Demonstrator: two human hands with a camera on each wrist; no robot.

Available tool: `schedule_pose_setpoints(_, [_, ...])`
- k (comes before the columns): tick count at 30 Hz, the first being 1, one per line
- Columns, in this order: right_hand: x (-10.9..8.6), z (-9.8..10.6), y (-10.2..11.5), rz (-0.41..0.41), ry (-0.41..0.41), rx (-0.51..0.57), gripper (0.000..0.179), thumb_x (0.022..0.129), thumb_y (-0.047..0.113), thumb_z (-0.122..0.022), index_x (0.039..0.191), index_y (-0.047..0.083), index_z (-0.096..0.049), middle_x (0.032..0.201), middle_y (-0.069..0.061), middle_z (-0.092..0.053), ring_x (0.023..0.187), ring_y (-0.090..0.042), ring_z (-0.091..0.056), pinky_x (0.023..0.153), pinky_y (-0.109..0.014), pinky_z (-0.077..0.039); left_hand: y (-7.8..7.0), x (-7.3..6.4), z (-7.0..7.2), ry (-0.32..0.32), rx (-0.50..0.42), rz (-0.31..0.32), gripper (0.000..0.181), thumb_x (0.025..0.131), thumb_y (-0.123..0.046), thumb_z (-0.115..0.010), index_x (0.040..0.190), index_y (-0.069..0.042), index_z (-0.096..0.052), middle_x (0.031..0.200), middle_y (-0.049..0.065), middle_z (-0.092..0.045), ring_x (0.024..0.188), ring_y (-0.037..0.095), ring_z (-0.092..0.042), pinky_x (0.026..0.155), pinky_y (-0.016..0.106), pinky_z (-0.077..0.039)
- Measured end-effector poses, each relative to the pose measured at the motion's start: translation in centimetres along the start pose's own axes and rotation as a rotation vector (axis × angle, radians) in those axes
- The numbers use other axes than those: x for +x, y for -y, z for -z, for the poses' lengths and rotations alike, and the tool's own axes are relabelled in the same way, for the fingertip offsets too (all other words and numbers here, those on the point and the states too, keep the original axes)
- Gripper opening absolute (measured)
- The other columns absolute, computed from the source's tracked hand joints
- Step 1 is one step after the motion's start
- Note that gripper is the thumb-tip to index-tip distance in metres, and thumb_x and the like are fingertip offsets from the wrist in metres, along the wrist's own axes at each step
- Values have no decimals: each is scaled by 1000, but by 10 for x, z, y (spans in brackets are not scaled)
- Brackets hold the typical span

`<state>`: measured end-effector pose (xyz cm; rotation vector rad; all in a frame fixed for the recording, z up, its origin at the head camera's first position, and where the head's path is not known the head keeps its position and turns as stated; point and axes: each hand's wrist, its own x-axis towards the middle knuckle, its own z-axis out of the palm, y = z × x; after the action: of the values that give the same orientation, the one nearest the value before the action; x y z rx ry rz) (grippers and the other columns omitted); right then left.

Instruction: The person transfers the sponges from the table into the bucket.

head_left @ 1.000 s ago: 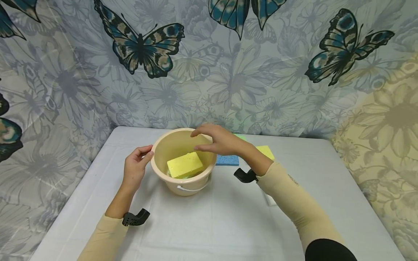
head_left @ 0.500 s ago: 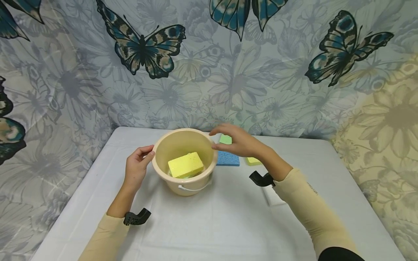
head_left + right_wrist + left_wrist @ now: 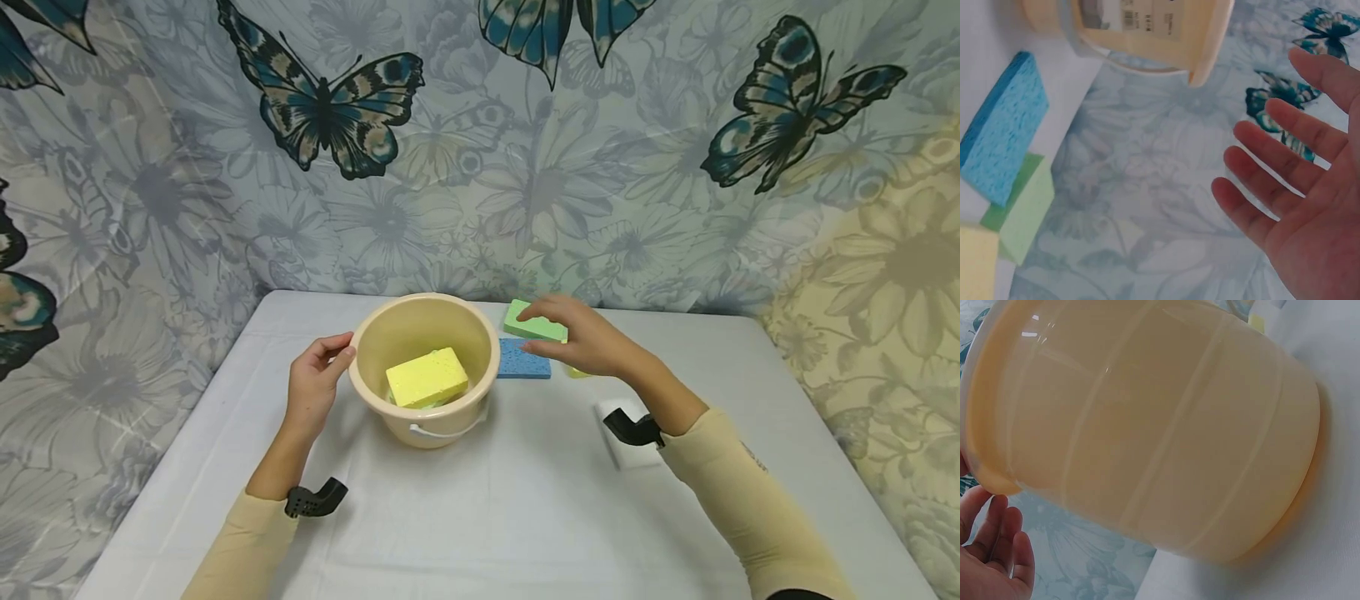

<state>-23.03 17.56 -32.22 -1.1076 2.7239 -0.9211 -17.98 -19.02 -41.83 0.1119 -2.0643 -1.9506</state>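
Observation:
My left hand (image 3: 315, 379) pinches the left rim of a cream plastic bucket (image 3: 408, 427) between thumb and fingers; in the left wrist view the fingertips (image 3: 999, 503) are right at the rim. Inside the bucket a yellow sponge (image 3: 427, 380) lies on something pale, mostly hidden. My right hand (image 3: 592, 337) is to the right of the bucket, holding nothing. Its fingers are spread in the right wrist view. In the head view it overlaps a blue sponge (image 3: 521, 363), a green sponge (image 3: 528, 321) and a second yellow sponge (image 3: 977, 265).
Under the right wrist lies a flat white item (image 3: 637, 457) on the white-covered table (image 3: 480, 517). The bucket's white handle (image 3: 438, 435) hangs down at its front. A butterfly-print cloth (image 3: 525, 192) rises behind the table's far edge.
My right hand has moved from over the bucket's opening to the right, out above the sponges, uncovering more of the green one. The left hand and bucket have stayed put.

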Motion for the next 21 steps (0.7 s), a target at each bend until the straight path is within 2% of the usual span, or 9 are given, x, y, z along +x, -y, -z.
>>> schedule_pose_setpoints(11, [-30, -1, -32, -138, 58, -99, 43, 91, 29, -68, 126, 5, -60, 130, -13, -60, 125, -34, -53, 102, -56, -45, 1, -1, 0, -5, -3, 0, 31, 95, -7, -62, 121, 9, -59, 97, -20, -64, 93, 1, -60, 82, 9, -51])
schedule_pose_setpoints(16, [-49, -4, -48, -212, 76, -124, 46, 93, 33, -66, 127, 3, -59, 129, -15, -60, 121, -37, -54, 99, -56, -47, 0, -1, 0, -3, -4, -12, 31, 95, -7, -62, 121, 10, -59, 98, -20, -63, 93, 1, -60, 82, 9, -51])
schedule_pose_setpoints(21, [-62, -6, -64, -277, 89, -166, 46, 92, 30, -66, 126, 0, -59, 130, -20, -58, 118, -41, -55, 95, -56, -49, 0, -1, 0, -2, -9, -11, 32, 95, -8, -62, 121, 10, -59, 98, -20, -64, 93, 1, -60, 82, 9, -51])
